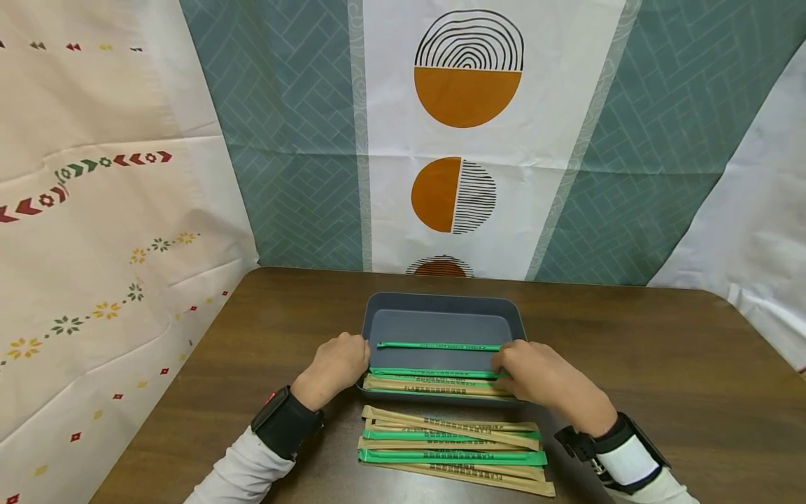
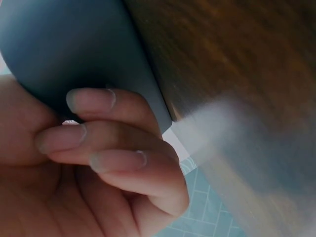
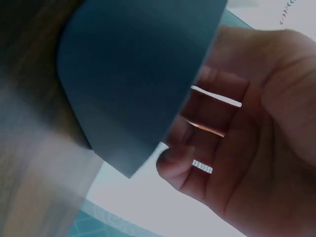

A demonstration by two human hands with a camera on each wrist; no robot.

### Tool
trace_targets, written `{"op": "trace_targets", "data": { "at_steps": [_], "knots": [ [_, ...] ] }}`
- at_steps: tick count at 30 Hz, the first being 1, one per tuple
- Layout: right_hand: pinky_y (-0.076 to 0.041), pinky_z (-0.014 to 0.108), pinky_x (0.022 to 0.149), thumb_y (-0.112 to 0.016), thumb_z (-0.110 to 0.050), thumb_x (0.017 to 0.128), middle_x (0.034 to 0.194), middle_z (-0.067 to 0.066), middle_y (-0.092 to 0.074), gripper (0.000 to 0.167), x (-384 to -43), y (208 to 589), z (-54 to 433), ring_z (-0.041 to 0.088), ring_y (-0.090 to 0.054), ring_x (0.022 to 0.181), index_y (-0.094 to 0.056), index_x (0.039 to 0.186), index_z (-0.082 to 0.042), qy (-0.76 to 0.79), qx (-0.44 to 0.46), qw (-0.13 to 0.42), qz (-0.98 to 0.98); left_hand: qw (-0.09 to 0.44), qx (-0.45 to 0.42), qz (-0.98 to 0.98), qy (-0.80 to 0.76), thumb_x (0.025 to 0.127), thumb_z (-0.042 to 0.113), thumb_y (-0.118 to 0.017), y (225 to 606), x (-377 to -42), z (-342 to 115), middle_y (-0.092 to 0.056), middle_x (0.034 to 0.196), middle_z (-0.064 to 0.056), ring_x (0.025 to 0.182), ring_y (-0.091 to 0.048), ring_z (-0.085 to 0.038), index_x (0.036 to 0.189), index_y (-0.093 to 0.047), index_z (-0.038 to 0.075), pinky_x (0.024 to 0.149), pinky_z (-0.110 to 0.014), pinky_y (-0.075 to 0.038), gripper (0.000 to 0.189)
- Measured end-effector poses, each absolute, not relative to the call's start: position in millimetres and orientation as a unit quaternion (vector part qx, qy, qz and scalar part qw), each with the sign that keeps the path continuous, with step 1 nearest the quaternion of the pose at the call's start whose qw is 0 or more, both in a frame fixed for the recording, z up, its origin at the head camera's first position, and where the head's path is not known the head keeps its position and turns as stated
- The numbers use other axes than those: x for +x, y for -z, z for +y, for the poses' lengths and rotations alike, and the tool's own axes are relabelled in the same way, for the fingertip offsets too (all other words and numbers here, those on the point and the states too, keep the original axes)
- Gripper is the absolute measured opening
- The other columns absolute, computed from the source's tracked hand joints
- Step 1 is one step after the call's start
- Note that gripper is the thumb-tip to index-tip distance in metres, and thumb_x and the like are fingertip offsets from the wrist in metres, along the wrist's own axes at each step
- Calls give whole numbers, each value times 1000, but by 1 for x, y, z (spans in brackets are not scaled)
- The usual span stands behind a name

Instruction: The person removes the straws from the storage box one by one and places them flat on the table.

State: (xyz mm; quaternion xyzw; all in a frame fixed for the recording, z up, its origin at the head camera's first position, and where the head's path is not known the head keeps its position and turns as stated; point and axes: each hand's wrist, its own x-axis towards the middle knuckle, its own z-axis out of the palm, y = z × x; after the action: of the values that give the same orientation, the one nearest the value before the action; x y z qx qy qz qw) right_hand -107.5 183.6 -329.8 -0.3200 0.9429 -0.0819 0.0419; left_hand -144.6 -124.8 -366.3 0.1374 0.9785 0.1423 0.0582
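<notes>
A dark grey tray [image 1: 441, 302] stands on the table with several paper-wrapped straws inside. My left hand [image 1: 340, 362] grips its left rim; in the left wrist view the curled fingers [image 2: 118, 160] lie against the tray's outer wall [image 2: 74, 44]. Over the right rim reaches my right hand [image 1: 538, 371], its fingertips at the right end of a green-wrapped straw [image 1: 434, 346] lying across the tray's middle. The right wrist view shows the tray wall [image 3: 133, 84] hiding those fingertips. Green and tan wrapped straws [image 1: 434, 387] lie along the tray's near side.
In front of the tray, a loose pile of tan and green wrapped straws [image 1: 453, 458] lies on the brown wooden table [image 1: 630, 350]. Patterned cloths [image 1: 302, 140] hang behind and to the left of the table.
</notes>
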Motion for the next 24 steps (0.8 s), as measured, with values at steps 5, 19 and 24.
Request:
{"op": "trace_targets", "data": {
  "at_steps": [5, 19, 24],
  "knots": [
    [-19, 22, 50, -72, -11, 87, 60, -10, -20, 43, -110, 335, 184, 2, -21, 51, -38, 62, -19, 115, -329, 66, 935, 53, 140, 978, -145, 102, 12, -48, 366, -144, -125, -29, 50, -1, 41, -35, -14, 56, -48, 10, 41, -25, -25, 46],
    [-29, 24, 50, -74, -5, 83, 60, -8, -35, 35, -107, 341, 174, 6, -29, 52, -47, 63, -17, 24, -332, -9, 943, 54, 142, 979, -138, 102, 12, -46, 366, -144, -124, -30, 51, -1, 41, -36, -15, 56, -46, 12, 42, -26, -27, 46],
    [-29, 24, 50, -72, -3, 83, 58, -7, -38, 34, -106, 339, 175, 7, -31, 50, -48, 63, -17, 11, -336, -29, 942, 47, 147, 978, -142, 102, 12, -46, 365, -143, -125, -31, 52, -1, 42, -38, -15, 57, -47, 11, 41, -26, -27, 45]
  ]
}}
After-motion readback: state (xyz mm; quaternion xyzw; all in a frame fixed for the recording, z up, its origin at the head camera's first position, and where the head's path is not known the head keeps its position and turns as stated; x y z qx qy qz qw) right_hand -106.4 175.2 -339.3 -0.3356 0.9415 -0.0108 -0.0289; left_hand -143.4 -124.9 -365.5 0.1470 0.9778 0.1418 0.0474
